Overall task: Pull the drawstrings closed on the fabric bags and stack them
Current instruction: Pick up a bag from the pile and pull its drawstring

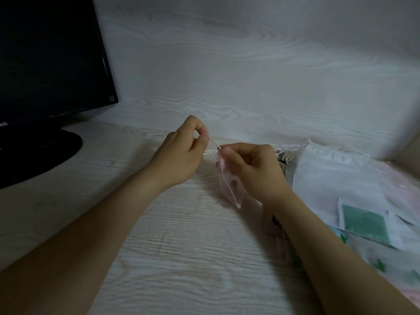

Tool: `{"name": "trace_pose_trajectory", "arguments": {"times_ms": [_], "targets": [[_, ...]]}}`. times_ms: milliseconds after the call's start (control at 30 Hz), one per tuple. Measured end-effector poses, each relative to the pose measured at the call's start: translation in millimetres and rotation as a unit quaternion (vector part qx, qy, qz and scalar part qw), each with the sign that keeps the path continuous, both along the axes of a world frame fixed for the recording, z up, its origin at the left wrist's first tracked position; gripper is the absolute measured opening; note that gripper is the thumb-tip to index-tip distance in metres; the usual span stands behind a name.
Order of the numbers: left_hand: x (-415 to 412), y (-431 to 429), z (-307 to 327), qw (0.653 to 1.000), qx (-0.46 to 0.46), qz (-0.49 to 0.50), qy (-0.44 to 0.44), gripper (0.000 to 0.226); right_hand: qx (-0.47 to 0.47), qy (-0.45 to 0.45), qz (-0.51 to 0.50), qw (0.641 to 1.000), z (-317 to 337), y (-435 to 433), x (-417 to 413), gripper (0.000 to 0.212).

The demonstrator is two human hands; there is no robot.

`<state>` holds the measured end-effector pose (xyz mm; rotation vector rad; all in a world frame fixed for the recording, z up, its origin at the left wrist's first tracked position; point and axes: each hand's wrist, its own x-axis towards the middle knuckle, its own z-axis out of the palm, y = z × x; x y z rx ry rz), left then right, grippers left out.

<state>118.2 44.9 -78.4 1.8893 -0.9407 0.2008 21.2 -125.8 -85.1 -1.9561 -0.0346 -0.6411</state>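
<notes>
A small pink fabric bag (228,185) hangs above the pale wood-grain desk (181,246). My right hand (254,167) pinches its gathered top between thumb and fingers. My left hand (181,153) pinches the bag's white drawstring (212,147), which runs taut from the bag's mouth to its fingertips. At the right lies a pile of other fabric bags (363,223), white and pink with green prints, with loose white strings (288,154) at its far end. My right forearm hides part of the pile.
A black monitor (52,57) on a round black stand (38,153) fills the left back corner. A pale wood-grain wall (250,64) rises right behind the desk.
</notes>
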Motion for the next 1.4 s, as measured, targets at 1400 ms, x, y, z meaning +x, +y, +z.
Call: {"name": "trace_pose_trajectory", "arguments": {"times_ms": [1400], "targets": [[49.0,30.3,-27.8,0.978,0.099,0.183,0.008,0.006,-0.210,0.030,-0.106,0.971,-20.5,44.5,25.6,0.024]]}}
